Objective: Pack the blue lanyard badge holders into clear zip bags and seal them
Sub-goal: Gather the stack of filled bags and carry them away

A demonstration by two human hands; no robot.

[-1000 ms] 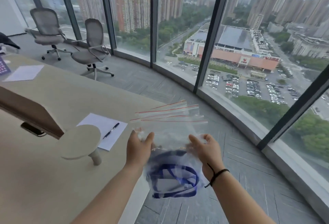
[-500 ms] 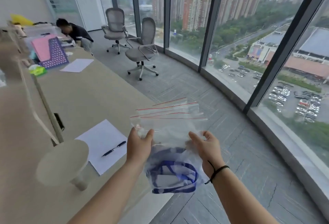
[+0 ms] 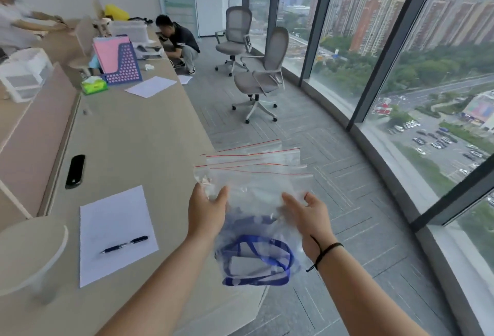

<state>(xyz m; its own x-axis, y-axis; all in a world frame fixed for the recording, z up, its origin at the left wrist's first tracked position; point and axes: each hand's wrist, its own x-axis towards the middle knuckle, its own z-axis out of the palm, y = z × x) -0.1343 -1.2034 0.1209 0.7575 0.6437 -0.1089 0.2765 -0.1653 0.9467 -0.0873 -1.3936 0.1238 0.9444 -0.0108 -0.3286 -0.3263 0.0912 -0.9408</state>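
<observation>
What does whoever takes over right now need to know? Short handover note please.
Left hand: holds the left side of the zip bags, thumb in front.
Right hand: holds the right side the same way.
Things: several clear bags with red zip lines fanned together, held in the air past the desk edge. A blue lanyard badge holder sits in the bottom of the bundle.
Done: at least one lanyard is bagged.
Left: whether the zips are pressed shut cannot be told; check and seal. No loose lanyards visible in frame.
</observation>
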